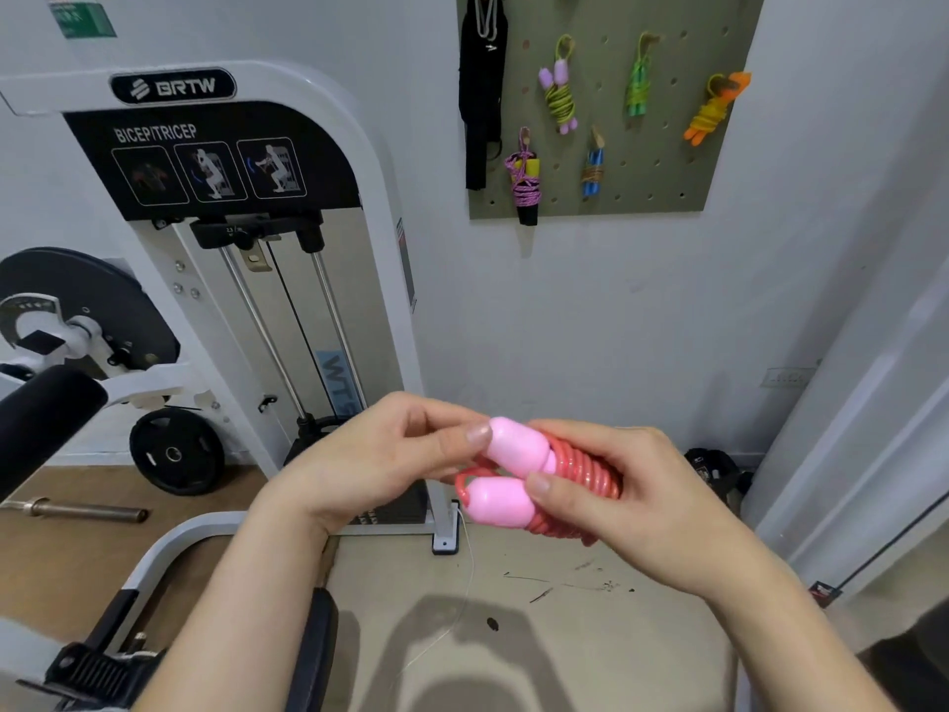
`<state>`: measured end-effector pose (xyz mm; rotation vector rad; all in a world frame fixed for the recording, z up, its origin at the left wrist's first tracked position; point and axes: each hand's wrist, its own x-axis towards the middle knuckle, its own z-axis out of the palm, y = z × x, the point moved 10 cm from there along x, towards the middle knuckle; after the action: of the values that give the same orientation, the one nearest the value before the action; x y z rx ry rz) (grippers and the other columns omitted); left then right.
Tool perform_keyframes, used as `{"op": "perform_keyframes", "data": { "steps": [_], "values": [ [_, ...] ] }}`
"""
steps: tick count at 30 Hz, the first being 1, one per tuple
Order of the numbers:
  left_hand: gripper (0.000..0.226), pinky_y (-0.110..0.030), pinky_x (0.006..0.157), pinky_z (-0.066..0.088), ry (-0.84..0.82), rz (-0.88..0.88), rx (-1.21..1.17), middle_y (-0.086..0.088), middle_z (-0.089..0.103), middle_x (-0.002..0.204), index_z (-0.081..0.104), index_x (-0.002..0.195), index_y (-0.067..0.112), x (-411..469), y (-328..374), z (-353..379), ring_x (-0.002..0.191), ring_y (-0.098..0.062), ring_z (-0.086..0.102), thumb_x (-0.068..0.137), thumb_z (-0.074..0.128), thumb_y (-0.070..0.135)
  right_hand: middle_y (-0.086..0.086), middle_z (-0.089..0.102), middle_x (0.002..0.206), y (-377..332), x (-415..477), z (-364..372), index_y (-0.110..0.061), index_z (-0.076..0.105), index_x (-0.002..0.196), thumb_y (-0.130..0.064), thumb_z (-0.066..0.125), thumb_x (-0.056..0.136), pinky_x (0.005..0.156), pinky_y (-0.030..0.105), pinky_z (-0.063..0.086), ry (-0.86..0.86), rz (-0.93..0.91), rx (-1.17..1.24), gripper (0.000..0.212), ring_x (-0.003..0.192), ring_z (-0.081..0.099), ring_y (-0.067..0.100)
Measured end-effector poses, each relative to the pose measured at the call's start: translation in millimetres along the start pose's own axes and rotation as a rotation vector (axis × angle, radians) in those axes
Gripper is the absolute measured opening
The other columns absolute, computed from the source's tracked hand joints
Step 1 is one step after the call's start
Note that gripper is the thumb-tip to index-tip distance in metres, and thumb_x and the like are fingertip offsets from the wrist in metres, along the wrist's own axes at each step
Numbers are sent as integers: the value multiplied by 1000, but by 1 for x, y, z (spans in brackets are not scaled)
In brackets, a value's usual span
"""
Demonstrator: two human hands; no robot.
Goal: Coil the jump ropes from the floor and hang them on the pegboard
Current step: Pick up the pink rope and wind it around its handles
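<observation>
I hold a red jump rope (577,467) with two pink handles between both hands at chest height. The cord is wound in tight turns around the bundle. My left hand (380,459) pinches the upper pink handle (516,447) and a loose red loop beside it. My right hand (642,501) wraps the coiled part, thumb on the lower pink handle (495,501). On the wall above hangs an olive pegboard (662,161) with several coiled ropes: a green one with lilac handles (558,89), a green one (638,82), an orange one (714,107), a purple one (525,174), a blue one (593,167).
A white bicep/tricep machine (246,238) stands at the left against the wall, with weight plates (177,457) and a barbell (77,508) on the floor. A black strap (480,89) hangs at the pegboard's left edge. A thin white string (464,583) and small debris lie on the floor below.
</observation>
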<state>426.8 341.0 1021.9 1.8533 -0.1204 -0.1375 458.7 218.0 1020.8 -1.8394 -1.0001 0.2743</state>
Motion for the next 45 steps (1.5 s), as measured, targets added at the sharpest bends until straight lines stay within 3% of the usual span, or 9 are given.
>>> {"op": "perform_keyframes", "data": {
  "steps": [3, 7, 15, 21, 24, 32, 37, 42, 45],
  "values": [
    [43, -37, 92, 53, 48, -85, 73, -6, 73, 105, 66, 115, 17, 3, -8, -12, 99, -21, 69, 74, 71, 25, -13, 70, 85, -7, 1, 5, -36, 63, 108, -42, 63, 90, 69, 38, 54, -24, -32, -220, 19, 77, 66, 9],
    [29, -55, 84, 49, -60, -80, 288, -16, 69, 95, 67, 107, 23, 5, -6, 3, 84, -33, 62, 79, 57, 24, -13, 67, 86, -12, 3, 1, -37, 58, 109, -52, 56, 89, 67, 36, 51, 65, -60, -353, 25, 80, 63, 9],
    [26, -38, 81, 57, 613, -5, -16, -2, 76, 84, 74, 93, 16, -5, -12, -28, 84, -18, 72, 92, 53, 1, -20, 55, 100, 4, 5, -5, -38, 60, 114, -62, 50, 83, 76, 30, 49, 216, -26, -346, 41, 91, 58, 4],
    [29, -42, 90, 54, 473, -47, -65, -8, 76, 95, 71, 110, 14, 3, -28, -23, 95, -24, 71, 91, 55, -2, -17, 57, 90, 13, 2, -3, -35, 63, 97, -62, 51, 81, 71, 28, 48, 241, -13, -276, 34, 85, 59, 5],
    [43, -32, 77, 55, 439, 18, -121, -9, 75, 94, 66, 115, 21, 2, -22, -24, 87, -22, 69, 84, 52, -7, -15, 59, 88, 12, 4, 1, -35, 63, 101, -60, 53, 83, 72, 30, 49, 207, -17, -252, 33, 84, 59, 6],
    [26, -29, 63, 52, 380, -74, -214, -11, 67, 74, 68, 73, 11, 8, -24, -32, 65, -22, 61, 71, 76, 36, -21, 63, 90, 1, 2, 14, -41, 45, 118, -45, 59, 90, 72, 29, 48, 26, -50, -290, 31, 83, 57, 2],
    [9, -33, 70, 51, 393, -196, -417, -12, 69, 74, 67, 77, 7, 28, -44, -14, 64, -23, 62, 76, 72, -1, -22, 62, 92, -11, 2, 16, -62, 18, 133, -43, 58, 89, 68, 18, 42, 28, -82, -349, 63, 81, 53, 0],
    [14, -32, 63, 53, 337, -302, -417, -15, 67, 73, 73, 67, 9, 28, -63, 6, 64, -23, 63, 68, 71, -4, -20, 65, 98, 8, -1, 6, -50, 48, 120, -46, 61, 84, 74, 26, 49, 95, -24, -211, 39, 89, 60, 3],
    [18, -37, 75, 55, 293, -290, -488, -18, 66, 87, 73, 90, -2, 23, -71, 12, 78, -25, 63, 82, 68, 13, -10, 67, 87, 20, -3, -6, -39, 60, 105, -43, 63, 81, 65, 37, 55, 158, 24, -24, 25, 72, 63, 12]
  ]
}}
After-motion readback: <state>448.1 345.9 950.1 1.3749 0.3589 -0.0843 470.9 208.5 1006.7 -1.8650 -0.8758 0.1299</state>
